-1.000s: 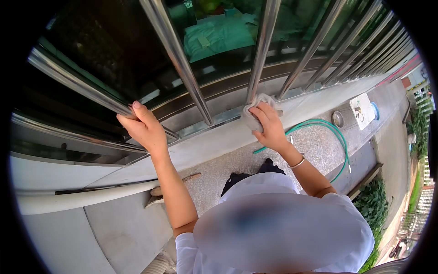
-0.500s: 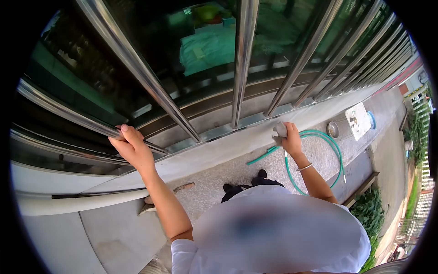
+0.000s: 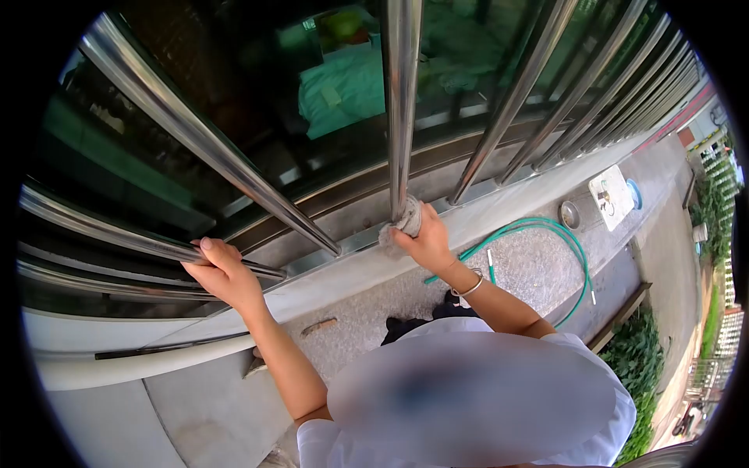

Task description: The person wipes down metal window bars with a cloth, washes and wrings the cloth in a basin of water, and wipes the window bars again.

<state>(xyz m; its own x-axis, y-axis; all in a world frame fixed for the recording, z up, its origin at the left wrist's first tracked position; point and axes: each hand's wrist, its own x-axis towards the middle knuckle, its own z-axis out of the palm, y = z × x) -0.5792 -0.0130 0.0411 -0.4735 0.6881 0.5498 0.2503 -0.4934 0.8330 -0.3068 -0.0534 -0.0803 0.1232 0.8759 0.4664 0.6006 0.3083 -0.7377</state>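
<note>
My left hand [image 3: 226, 274] is closed round a shiny metal window bar [image 3: 117, 232] at the left, near its lower end. In my right hand [image 3: 426, 240] is a grey rag [image 3: 403, 221], bunched up and pressed round the foot of another upright metal bar [image 3: 402, 101]. The rag touches the flat metal bottom rail [image 3: 360, 239] there. Between my hands stands one more slanting bar [image 3: 211, 148]. The fingertips of both hands are partly hidden behind the bars and the rag.
Behind the bars is window glass with a pale green cloth [image 3: 343, 92] visible through it. A green hose [image 3: 581, 261] lies coiled on the ground at right, near a metal bowl [image 3: 570, 214] and a white board [image 3: 612, 197]. A pale pipe [image 3: 148, 365] runs at lower left.
My right hand has moved left and up with the rag, from in front of the wall below the rail to the foot of the bar. My left hand keeps its hold.
</note>
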